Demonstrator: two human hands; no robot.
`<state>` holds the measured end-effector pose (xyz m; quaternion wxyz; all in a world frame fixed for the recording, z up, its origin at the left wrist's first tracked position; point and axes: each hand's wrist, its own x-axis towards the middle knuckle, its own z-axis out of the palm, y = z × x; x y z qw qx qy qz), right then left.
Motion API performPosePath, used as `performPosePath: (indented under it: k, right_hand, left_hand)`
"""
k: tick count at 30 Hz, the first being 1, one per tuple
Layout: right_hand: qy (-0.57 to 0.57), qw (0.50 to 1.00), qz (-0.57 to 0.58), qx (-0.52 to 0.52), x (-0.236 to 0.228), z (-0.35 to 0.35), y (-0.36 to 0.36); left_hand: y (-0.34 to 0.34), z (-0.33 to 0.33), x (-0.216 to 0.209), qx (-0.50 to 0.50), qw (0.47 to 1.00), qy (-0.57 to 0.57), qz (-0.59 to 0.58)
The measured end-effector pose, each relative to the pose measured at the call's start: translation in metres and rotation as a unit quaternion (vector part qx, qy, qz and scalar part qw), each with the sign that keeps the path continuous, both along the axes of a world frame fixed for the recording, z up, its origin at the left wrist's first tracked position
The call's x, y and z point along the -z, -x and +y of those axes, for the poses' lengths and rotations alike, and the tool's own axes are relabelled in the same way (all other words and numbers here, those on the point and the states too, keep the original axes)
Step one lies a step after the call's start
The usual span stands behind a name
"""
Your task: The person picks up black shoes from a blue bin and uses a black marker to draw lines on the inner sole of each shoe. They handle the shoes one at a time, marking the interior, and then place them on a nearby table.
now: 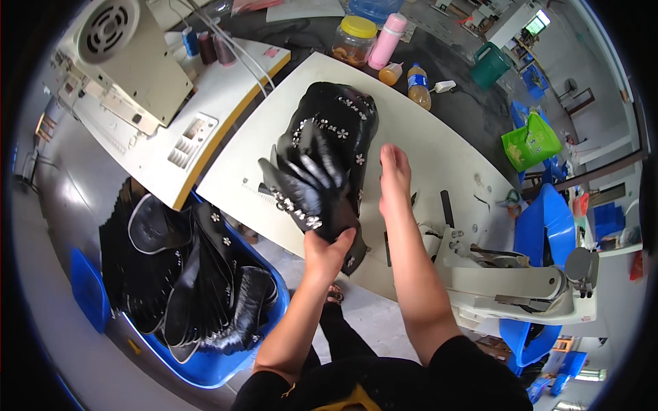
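Observation:
My left hand (327, 252) grips the lower end of a bunch of black leather shoe uppers (312, 175), thumb on top. Their upper edges fan out in several layers and look slightly blurred. Silvery flower ornaments run along the leather's left edge. Just beyond and beneath lies a pile of similar black uppers (343, 103) on the white table, with flower ornaments across it and down its right side. My right hand (395, 179) is raised to the right of the bunch, edge-on, fingers stretched out and touching nothing.
A blue basin (279, 301) full of black uppers stands at lower left. One sewing machine (137, 68) is at far left, another (507, 282) at right. Scissors (510, 198) lie near the right edge. A jar (355, 38), pink flask (388, 41) and bottle (419, 88) stand behind.

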<state>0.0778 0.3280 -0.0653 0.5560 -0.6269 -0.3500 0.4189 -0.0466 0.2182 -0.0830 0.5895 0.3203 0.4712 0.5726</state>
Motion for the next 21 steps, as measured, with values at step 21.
performPosePath:
  k: [21]
  right_hand:
    - [-0.08,0.956,0.197,-0.202,-0.038,0.032,0.003]
  left_hand:
    - [0.03,0.074,-0.072,0.21,0.972,-0.106,-0.026]
